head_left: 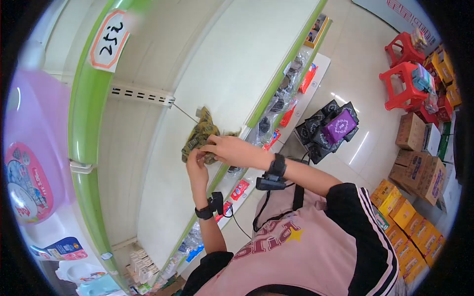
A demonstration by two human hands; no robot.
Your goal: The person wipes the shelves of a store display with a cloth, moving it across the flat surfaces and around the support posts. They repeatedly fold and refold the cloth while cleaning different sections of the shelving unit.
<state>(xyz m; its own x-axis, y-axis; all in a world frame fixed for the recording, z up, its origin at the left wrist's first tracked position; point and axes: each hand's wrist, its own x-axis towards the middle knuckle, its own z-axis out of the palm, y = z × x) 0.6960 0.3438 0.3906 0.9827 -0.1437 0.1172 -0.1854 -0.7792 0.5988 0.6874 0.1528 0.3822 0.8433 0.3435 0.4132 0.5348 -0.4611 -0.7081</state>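
At nine o'clock in the head view a pink tub (pixel 29 163) with a printed label fills the edge, and beside it runs the green shelf edge (pixel 84 113) with a handwritten price tag (pixel 109 40) near eleven o'clock. At the centre lies the cloth (pixel 200 137), a crumpled olive and yellow patterned rag resting on the white shelf (pixel 232 64); its long axis runs from seven o'clock up to one o'clock, the narrower end pointing toward one. The left hand (pixel 196 165) pinches the lower end of the cloth, its grip closed on the fabric. The right hand (pixel 232 149) lies over the cloth's right side, fingers curled on it, so that grip too looks closed on the cloth. Both wrists carry black bands. Toward three o'clock, black and purple packets (pixel 328 129) hang below, then red stools (pixel 402 74) and cartons (pixel 417 167) on the floor. The cloth sits close to the shelf's front lip, so a loose pinch or a hard sweep could likely drop it onto the packets.
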